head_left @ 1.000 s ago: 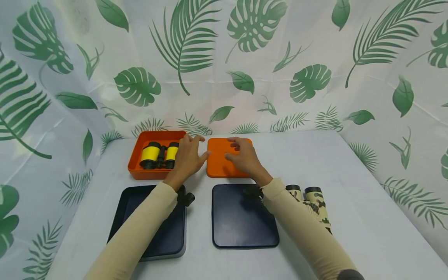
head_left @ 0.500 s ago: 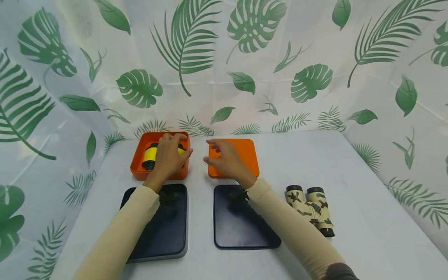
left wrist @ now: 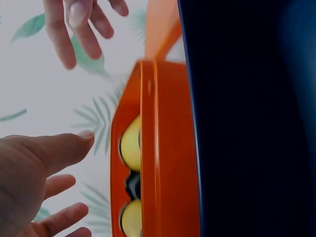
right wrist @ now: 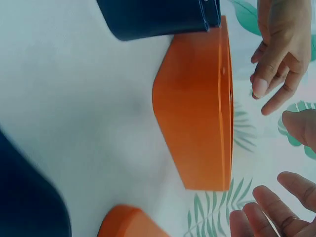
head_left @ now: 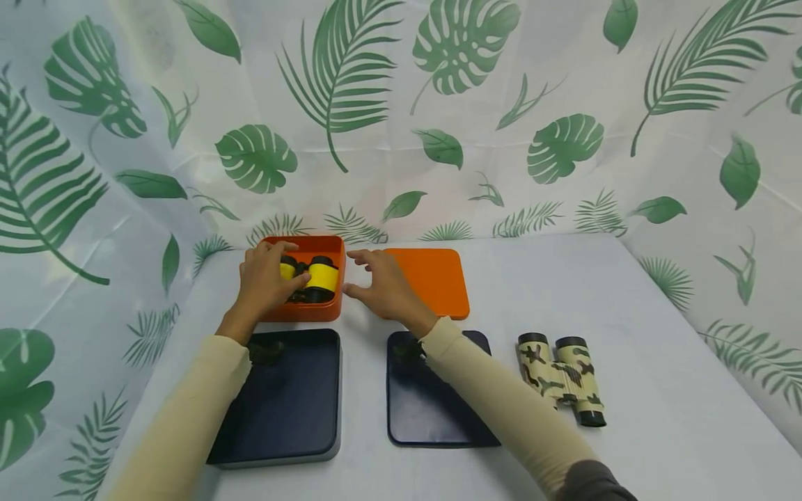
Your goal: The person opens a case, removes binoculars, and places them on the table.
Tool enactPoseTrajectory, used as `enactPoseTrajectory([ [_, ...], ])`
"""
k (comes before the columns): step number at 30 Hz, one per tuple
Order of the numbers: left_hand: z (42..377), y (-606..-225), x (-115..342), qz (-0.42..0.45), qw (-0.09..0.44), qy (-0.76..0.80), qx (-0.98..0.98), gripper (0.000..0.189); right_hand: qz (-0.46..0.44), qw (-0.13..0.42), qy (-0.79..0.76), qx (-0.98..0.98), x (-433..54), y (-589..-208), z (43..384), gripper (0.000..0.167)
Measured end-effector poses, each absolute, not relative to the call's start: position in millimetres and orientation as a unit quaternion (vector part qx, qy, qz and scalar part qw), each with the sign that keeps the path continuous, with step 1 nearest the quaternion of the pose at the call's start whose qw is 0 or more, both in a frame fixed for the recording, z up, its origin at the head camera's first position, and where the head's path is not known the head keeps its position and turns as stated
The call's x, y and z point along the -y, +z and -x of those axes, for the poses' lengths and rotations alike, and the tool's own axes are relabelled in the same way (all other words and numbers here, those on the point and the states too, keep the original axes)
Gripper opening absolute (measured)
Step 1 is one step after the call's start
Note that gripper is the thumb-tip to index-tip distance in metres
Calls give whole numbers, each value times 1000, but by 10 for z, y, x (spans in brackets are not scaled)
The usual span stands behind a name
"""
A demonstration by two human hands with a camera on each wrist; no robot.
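Observation:
An orange box (head_left: 311, 243) holds a pair of yellow and black binoculars (head_left: 322, 275). My left hand (head_left: 262, 284) hovers at the box's left side, fingers apart and relaxed, covering part of the binoculars in the head view. At the right wall my right hand (head_left: 385, 284) is held with thumb and fingers spread, overlapping the left edge of a flat orange lid (head_left: 436, 278). From the left wrist, yellow barrels (left wrist: 131, 145) show inside the box, with my left thumb and fingers (left wrist: 61, 153) raised beside it. Neither hand holds anything.
Nearer me stands a dark navy box (head_left: 288, 410), partly under my left sleeve. To its right lies a flat navy lid (head_left: 426, 417), crossed by my right forearm. Camouflage binoculars (head_left: 567, 376) rest on the white table (head_left: 664, 403) at right. A leaf-print sheet (head_left: 376, 160) hangs behind.
My left hand has moved left across the orange box to its left side. My right hand has shifted left from over the orange lid toward the box's right wall.

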State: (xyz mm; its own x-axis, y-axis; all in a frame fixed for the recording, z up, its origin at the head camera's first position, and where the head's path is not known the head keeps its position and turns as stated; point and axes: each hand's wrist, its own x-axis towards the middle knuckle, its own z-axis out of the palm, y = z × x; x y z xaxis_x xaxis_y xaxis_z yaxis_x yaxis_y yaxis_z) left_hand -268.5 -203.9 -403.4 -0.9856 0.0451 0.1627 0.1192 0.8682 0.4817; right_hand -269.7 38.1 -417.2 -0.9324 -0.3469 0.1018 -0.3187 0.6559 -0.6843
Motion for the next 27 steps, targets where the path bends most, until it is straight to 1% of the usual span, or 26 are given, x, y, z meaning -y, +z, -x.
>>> enactPoseTrajectory([
  [7, 2737, -4043, 2296, 35, 18, -215, 976, 74, 201, 16, -368, -908, -195, -4175, 2705, 67],
  [16, 2842, -4112, 2532, 50, -37, -202, 977, 80, 217, 34, -376, -900, 10, -4197, 2742, 69],
  [21, 2882, -4129, 2607, 60, -62, -207, 974, 81, 228, 22, -366, -902, 109, -4232, 2801, 68],
  [27, 2913, -4144, 2665, 67, -92, -233, 966, 79, 214, 16, -338, -916, 192, -4238, 2832, 67],
])
